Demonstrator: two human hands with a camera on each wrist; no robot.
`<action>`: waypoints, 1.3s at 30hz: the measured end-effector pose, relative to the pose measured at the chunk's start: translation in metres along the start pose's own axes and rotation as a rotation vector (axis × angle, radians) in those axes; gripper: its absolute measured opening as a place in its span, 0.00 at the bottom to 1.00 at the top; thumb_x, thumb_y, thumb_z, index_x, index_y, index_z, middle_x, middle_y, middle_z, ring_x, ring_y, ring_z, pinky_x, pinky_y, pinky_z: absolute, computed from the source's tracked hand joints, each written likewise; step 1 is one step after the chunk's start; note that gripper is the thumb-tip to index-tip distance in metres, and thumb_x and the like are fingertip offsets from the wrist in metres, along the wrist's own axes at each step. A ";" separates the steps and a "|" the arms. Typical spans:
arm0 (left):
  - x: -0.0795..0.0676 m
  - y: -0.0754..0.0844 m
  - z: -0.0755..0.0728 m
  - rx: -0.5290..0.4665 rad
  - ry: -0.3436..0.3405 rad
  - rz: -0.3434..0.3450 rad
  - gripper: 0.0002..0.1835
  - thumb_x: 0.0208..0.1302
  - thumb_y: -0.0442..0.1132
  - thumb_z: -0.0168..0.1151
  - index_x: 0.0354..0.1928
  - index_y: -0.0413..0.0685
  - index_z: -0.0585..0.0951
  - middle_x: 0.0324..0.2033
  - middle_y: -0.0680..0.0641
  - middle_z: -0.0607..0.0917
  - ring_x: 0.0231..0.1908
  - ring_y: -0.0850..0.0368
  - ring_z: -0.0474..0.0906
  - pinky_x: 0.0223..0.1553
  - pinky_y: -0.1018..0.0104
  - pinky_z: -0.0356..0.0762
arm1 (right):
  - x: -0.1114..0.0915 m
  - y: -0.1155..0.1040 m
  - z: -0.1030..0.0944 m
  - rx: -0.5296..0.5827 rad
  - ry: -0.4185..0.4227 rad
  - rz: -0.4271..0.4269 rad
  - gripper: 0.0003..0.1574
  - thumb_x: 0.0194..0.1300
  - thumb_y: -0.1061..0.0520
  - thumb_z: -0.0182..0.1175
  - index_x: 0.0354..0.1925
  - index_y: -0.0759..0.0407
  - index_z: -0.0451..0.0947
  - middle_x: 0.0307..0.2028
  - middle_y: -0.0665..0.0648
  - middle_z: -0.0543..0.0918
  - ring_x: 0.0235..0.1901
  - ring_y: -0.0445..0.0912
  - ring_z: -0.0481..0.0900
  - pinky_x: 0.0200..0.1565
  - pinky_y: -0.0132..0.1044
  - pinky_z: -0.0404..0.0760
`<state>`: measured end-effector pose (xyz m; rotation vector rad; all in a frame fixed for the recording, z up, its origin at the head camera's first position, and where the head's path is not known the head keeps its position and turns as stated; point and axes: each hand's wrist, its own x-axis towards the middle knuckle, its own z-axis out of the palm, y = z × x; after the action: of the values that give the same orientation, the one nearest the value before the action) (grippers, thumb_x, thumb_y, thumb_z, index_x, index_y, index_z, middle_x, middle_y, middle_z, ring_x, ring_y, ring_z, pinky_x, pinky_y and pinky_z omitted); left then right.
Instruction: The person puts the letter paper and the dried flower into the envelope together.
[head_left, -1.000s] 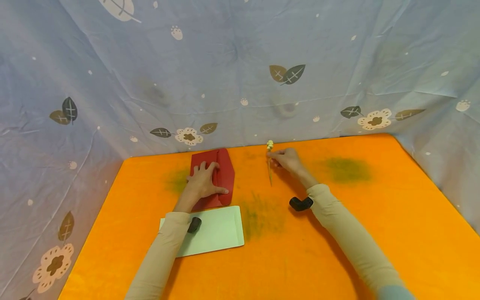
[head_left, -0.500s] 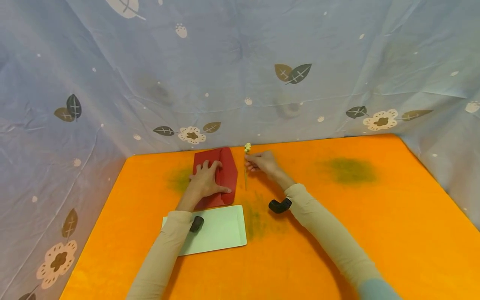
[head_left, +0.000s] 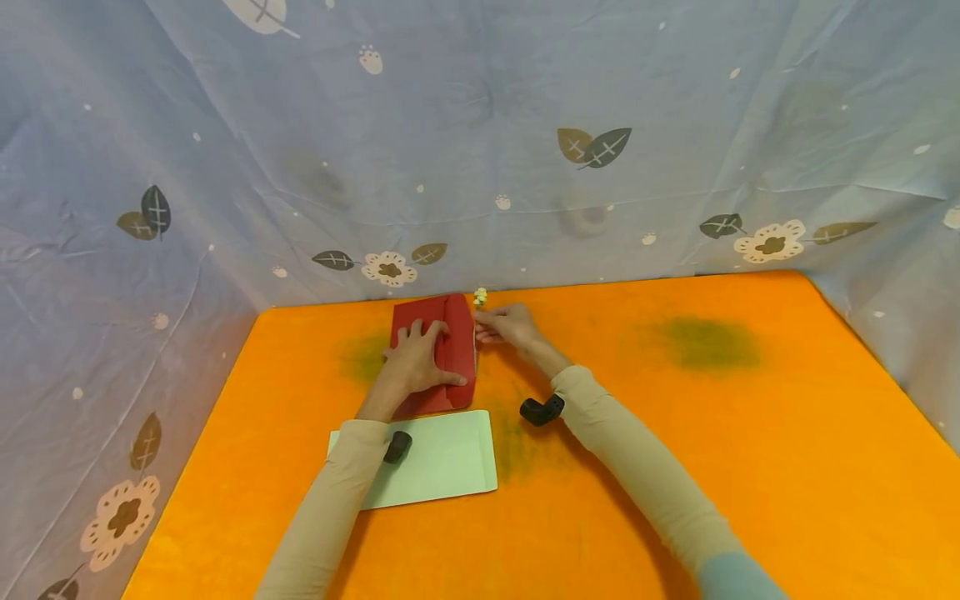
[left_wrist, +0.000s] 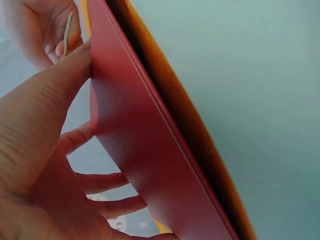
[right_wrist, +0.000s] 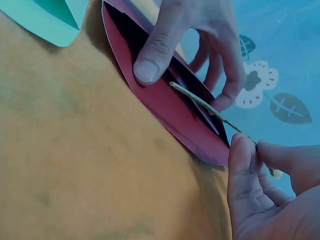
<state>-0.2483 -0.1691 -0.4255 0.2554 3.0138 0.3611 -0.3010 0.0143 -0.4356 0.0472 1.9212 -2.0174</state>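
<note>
A red envelope [head_left: 459, 350] lies at the back left of the orange table, its flap unfolded to the right. My left hand [head_left: 416, 362] rests on it with spread fingers, the thumb pressing the flap. In the right wrist view the envelope's mouth [right_wrist: 145, 52] gapes beside that thumb. My right hand [head_left: 512, 327], just right of the flap, pinches a thin flower [head_left: 480, 296] with small pale-yellow blossoms. The stem [right_wrist: 200, 102] points toward the mouth and overlaps the flap in the right wrist view; the blossoms are mostly hidden behind my fingers there.
A pale green envelope [head_left: 442, 462] lies in front of the red one, partly under my left forearm. Black wrist cameras [head_left: 542, 410] stick out from both sleeves. A patterned cloth [head_left: 510, 133] hangs behind and beside the orange table [head_left: 675, 450].
My right hand has carried the flower leftward from well right of the red envelope to the flap's edge. The left hand keeps its place on the envelope. The head view has shifted slightly.
</note>
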 end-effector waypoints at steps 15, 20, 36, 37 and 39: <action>0.002 0.002 -0.002 0.010 -0.020 -0.018 0.47 0.32 0.69 0.67 0.56 0.61 0.62 0.57 0.39 0.62 0.53 0.39 0.58 0.42 0.30 0.62 | 0.012 0.001 0.027 0.069 0.050 -0.031 0.17 0.59 0.62 0.58 0.42 0.77 0.76 0.31 0.71 0.82 0.26 0.51 0.83 0.32 0.38 0.80; 0.002 0.002 -0.002 0.021 -0.029 -0.027 0.50 0.32 0.70 0.67 0.58 0.58 0.60 0.60 0.38 0.60 0.55 0.38 0.56 0.42 0.30 0.61 | 0.012 0.006 0.038 0.025 0.009 -0.019 0.16 0.60 0.62 0.58 0.41 0.77 0.77 0.32 0.72 0.81 0.28 0.54 0.83 0.33 0.40 0.80; 0.000 -0.005 0.000 -0.034 0.012 0.001 0.51 0.30 0.70 0.68 0.59 0.59 0.60 0.61 0.39 0.59 0.57 0.37 0.56 0.42 0.29 0.61 | 0.013 0.006 0.049 -0.102 -0.014 0.061 0.15 0.59 0.62 0.59 0.40 0.74 0.79 0.32 0.69 0.82 0.24 0.50 0.83 0.29 0.36 0.80; 0.000 -0.005 0.000 -0.038 0.014 0.003 0.51 0.30 0.70 0.68 0.58 0.59 0.60 0.61 0.39 0.59 0.57 0.37 0.56 0.42 0.29 0.61 | 0.013 0.006 0.050 -0.113 -0.018 0.067 0.14 0.59 0.62 0.59 0.40 0.74 0.79 0.32 0.69 0.83 0.23 0.50 0.83 0.28 0.36 0.80; 0.000 -0.006 0.000 -0.038 0.017 0.002 0.50 0.30 0.70 0.68 0.57 0.59 0.60 0.61 0.39 0.59 0.57 0.37 0.56 0.42 0.29 0.61 | 0.014 0.006 0.052 -0.131 -0.022 0.077 0.14 0.59 0.63 0.59 0.41 0.73 0.79 0.31 0.67 0.83 0.22 0.49 0.83 0.28 0.35 0.80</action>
<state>-0.2492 -0.1745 -0.4270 0.2534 3.0197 0.4227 -0.3013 -0.0392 -0.4407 0.0651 2.0013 -1.8319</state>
